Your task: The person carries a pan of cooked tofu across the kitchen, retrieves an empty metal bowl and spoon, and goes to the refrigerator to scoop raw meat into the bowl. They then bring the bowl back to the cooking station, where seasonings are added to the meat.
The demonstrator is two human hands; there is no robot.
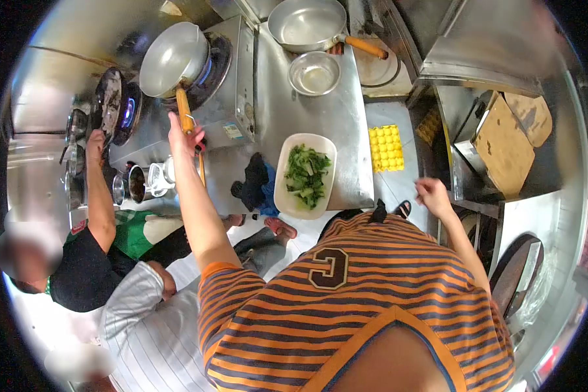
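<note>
My left hand is closed around the wooden handle of a deep metal frying pan. The pan sits a little off centre over a gas burner with a blue flame showing at its edge. My right hand hangs in the air at my right side, fingers curled in, with nothing visible in them. Between my arms, a white oblong dish of cooked leafy greens lies on the steel counter. A dark cloth is beside the dish.
At the counter's back stand a second pan with its handle pointing right and a metal bowl. A yellow egg tray lies to the right, near a cardboard-topped shelf. At left, a co-worker's hand holds a blackened pan.
</note>
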